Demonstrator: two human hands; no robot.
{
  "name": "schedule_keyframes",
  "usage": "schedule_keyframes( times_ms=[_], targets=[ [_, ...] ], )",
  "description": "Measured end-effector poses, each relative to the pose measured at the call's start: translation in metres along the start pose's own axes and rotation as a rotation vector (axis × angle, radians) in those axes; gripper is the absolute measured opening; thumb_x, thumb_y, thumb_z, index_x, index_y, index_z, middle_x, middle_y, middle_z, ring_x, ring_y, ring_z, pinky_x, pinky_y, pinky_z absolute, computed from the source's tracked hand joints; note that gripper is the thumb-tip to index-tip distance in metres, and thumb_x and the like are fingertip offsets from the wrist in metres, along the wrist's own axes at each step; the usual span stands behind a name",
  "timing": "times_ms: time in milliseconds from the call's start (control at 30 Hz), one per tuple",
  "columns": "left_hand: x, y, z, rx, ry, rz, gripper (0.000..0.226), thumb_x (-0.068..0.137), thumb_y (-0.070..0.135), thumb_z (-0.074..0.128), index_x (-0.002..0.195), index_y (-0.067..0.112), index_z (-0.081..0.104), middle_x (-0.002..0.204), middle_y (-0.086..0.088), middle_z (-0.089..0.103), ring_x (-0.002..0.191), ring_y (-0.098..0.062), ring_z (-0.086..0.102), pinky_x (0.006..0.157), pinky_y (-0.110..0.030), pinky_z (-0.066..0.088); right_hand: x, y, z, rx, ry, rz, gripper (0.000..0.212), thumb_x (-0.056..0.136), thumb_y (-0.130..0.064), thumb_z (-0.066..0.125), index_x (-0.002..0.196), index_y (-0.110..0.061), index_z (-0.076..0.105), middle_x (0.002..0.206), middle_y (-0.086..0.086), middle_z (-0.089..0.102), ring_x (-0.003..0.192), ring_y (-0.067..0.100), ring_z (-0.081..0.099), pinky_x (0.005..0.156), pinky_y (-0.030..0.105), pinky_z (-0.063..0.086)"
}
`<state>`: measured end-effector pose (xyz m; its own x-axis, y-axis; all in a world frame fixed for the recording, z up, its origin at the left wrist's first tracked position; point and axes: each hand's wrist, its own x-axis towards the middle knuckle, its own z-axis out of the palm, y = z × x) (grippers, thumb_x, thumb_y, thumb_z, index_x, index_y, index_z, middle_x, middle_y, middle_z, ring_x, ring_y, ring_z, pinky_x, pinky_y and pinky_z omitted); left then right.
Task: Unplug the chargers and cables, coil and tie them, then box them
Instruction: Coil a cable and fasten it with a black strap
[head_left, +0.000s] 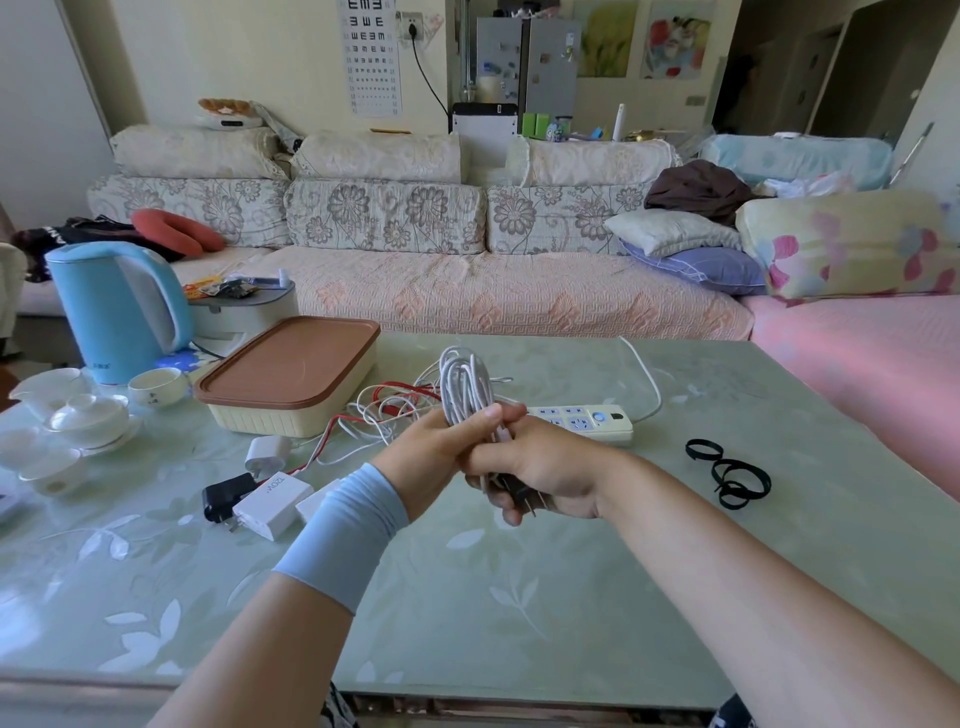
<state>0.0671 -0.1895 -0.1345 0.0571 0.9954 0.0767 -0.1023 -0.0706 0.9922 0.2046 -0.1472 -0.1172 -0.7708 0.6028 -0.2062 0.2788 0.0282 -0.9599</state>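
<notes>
Above the table's middle, my left hand (441, 447) and my right hand (540, 467) both grip one coiled white cable (462, 384); its loops stand up above my fingers. A dark charger plug (522, 493) with metal prongs sticks out below my right hand. Behind the hands lies a white power strip (597, 422). Loose red and white cables (384, 405) tangle on the table to the left. White chargers (272, 499) and a black charger (224, 496) lie at the left. Black tie straps (730, 473) lie at the right. The cream box with a brown lid (291, 374) is closed.
A blue kettle (117, 312) and white tea cups (88, 415) stand at the table's left. The glass-topped table (467, 597) has its front edge near me. A sofa (467, 291) runs behind the table and along the right.
</notes>
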Motion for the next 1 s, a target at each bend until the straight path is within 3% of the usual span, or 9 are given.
schedule_keyframes(
  times_ms=[100,167,267,333,433,567,700,833,1000],
  targets=[
    [0.002,0.0,0.001,-0.052,0.102,-0.029,0.039,0.081,0.036,0.069,0.108,0.008,0.069,0.093,-0.02,0.061,0.067,-0.023,0.055,0.056,-0.032,0.041,0.0,0.002,-0.008,0.091,-0.102,0.064,0.004,0.093,-0.011,0.062,0.09,-0.01,0.063,0.081,0.005,0.058,0.065,0.017,0.055,0.064,0.037,0.057],
    [0.006,-0.001,-0.003,-0.15,0.197,-0.045,0.036,0.084,0.031,0.062,0.108,0.004,0.068,0.103,-0.018,0.062,0.084,-0.025,0.061,0.075,-0.038,0.049,0.001,0.008,-0.023,0.119,-0.133,0.107,0.005,0.091,-0.021,0.067,0.092,-0.016,0.068,0.089,0.003,0.061,0.081,0.023,0.061,0.077,0.04,0.055],
    [0.012,-0.001,-0.016,-0.233,0.25,-0.07,0.029,0.095,0.021,0.052,0.108,-0.001,0.066,0.115,-0.012,0.068,0.111,-0.028,0.063,0.097,-0.04,0.049,0.008,0.023,-0.056,0.001,0.188,0.141,0.01,0.088,-0.023,0.062,0.096,-0.017,0.065,0.094,0.004,0.057,0.085,0.023,0.058,0.075,0.036,0.045],
    [0.013,0.0,-0.023,-0.273,0.234,-0.113,0.024,0.097,0.019,0.051,0.107,0.001,0.062,0.102,-0.009,0.071,0.099,-0.029,0.068,0.086,-0.037,0.056,0.01,0.035,-0.08,-0.226,0.504,0.116,0.022,0.089,-0.016,0.055,0.103,-0.004,0.067,0.086,0.006,0.057,0.077,0.021,0.053,0.072,0.032,0.041],
    [0.015,-0.002,-0.023,-0.203,0.224,-0.17,0.016,0.097,0.023,0.054,0.094,0.008,0.056,0.081,-0.005,0.063,0.077,-0.028,0.069,0.069,-0.035,0.058,0.01,0.054,-0.106,-0.605,0.672,0.128,0.025,0.09,-0.019,0.053,0.101,-0.007,0.072,0.094,0.01,0.072,0.08,0.026,0.063,0.075,0.031,0.048],
    [0.022,-0.005,-0.014,-0.017,0.214,-0.22,0.027,0.095,0.019,0.057,0.072,0.009,0.048,0.068,-0.01,0.048,0.058,-0.025,0.059,0.058,-0.031,0.054,0.02,0.08,-0.107,-0.887,0.516,0.189,0.025,0.081,-0.014,0.049,0.056,-0.011,0.054,0.06,0.016,0.046,0.059,0.024,0.036,0.051,0.036,0.034],
    [0.029,-0.013,-0.015,0.132,0.187,-0.265,0.028,0.091,0.022,0.064,0.073,0.007,0.048,0.063,-0.013,0.055,0.06,-0.028,0.06,0.076,-0.042,0.057,0.037,0.101,-0.104,-1.072,0.39,0.244,0.049,0.087,-0.036,0.062,0.053,-0.017,0.033,0.054,0.0,0.034,0.059,0.022,0.034,0.053,0.032,0.026],
    [0.03,-0.021,-0.016,0.218,0.199,-0.302,0.025,0.092,0.022,0.063,0.081,0.004,0.05,0.066,-0.01,0.055,0.061,-0.03,0.062,0.085,-0.053,0.054,0.048,0.103,-0.099,-0.982,0.437,0.131,0.018,0.082,-0.013,0.058,0.064,-0.016,0.06,0.066,-0.003,0.058,0.069,0.018,0.05,0.058,0.029,0.038],
    [0.035,-0.024,-0.014,0.303,0.245,-0.322,0.019,0.094,0.024,0.059,0.097,0.006,0.054,0.069,-0.004,0.064,0.076,-0.033,0.073,0.089,-0.054,0.051,0.042,0.056,-0.078,-0.532,0.703,-0.233,0.015,0.095,-0.017,0.058,0.081,-0.023,0.059,0.07,-0.004,0.07,0.058,0.004,0.056,0.057,0.022,0.041]
  ],
)
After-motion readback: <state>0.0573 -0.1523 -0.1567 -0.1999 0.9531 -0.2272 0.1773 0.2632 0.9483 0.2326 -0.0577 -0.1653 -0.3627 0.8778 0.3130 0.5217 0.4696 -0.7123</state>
